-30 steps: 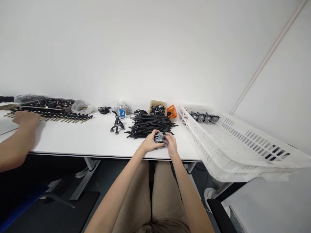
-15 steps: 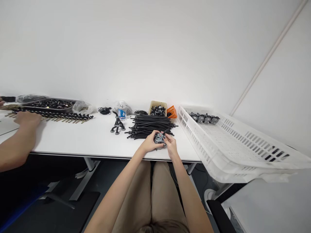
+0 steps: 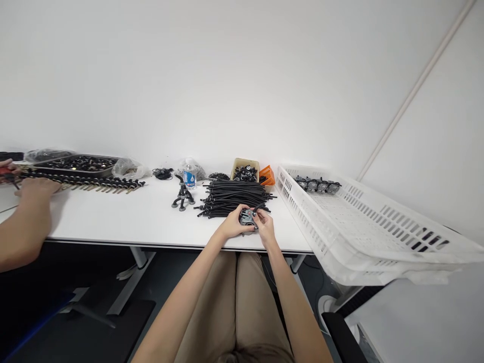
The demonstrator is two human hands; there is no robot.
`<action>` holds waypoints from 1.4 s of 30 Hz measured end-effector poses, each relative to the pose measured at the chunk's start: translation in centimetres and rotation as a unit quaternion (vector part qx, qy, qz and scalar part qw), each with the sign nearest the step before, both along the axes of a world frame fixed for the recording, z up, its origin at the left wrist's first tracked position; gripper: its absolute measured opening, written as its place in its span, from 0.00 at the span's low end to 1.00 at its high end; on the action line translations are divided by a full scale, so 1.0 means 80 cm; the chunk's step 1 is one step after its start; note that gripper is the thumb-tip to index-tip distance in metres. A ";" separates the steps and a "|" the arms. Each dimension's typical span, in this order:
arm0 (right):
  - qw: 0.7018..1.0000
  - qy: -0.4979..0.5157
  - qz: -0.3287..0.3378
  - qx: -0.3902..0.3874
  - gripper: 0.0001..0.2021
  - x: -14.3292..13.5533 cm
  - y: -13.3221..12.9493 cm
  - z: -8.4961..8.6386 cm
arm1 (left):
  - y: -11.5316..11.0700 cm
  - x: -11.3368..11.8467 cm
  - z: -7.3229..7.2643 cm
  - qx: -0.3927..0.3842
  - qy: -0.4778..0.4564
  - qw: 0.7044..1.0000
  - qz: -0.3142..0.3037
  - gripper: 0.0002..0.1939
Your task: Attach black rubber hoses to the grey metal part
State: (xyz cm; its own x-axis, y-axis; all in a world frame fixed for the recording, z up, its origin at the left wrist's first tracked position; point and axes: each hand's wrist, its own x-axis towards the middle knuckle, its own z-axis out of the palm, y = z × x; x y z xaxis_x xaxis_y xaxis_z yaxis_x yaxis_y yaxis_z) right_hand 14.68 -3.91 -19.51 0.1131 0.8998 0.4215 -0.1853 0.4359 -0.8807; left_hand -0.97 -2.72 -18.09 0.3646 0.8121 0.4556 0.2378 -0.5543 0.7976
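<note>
A grey metal part (image 3: 247, 217) with a short black hose on it is held near the table's front edge. My left hand (image 3: 233, 223) wraps round its left side, thumb along the bottom. From the right, my right hand (image 3: 264, 225) pinches at the part, its fingertips by the base of the black hose (image 3: 258, 206). Just behind my hands lies a wide pile of black hoses (image 3: 234, 194). Left of the pile stands a small cluster of black bent pieces with grey round ends (image 3: 182, 194).
A large white crate (image 3: 340, 227) at right holds several metal parts (image 3: 317, 185). Behind the hoses are a beige bin (image 3: 245, 162), an orange basket (image 3: 267, 175) and a bottle (image 3: 189, 176). Another person's arm (image 3: 28, 222) reaches over a row of fittings (image 3: 86, 181) at left.
My hands stay on the grey part, which has shifted and tilted slightly. At left, the other person's second hand has come further into view with a red-handled tool.
</note>
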 end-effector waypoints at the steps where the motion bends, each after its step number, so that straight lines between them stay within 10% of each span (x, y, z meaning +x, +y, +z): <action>1: 1.000 -0.001 -0.004 0.002 0.19 0.000 0.000 0.000 | -0.001 0.000 0.000 -0.002 0.001 1.000 -0.002 0.32; 16: 0.995 0.096 0.018 0.021 0.29 0.003 -0.006 0.000 | 0.003 -0.001 -0.002 -0.001 0.022 0.999 0.046 0.33; 30: 0.957 -0.215 -0.115 0.158 0.26 0.000 -0.012 -0.006 | 0.007 0.000 -0.006 -0.012 0.004 0.997 0.081 0.31; 42: 0.996 -0.023 -0.079 0.022 0.24 0.001 -0.009 0.000 | 0.008 -0.001 -0.005 -0.036 -0.005 0.996 0.082 0.31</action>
State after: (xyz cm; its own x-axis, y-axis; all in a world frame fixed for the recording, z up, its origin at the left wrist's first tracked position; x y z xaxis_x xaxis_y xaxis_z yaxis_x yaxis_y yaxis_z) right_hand 14.77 -4.61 -19.50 0.2317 0.8523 0.4689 -0.0705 0.4954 -0.8658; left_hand -1.03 -2.11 -18.52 0.2192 0.8910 0.3976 0.3127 -0.4502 0.8364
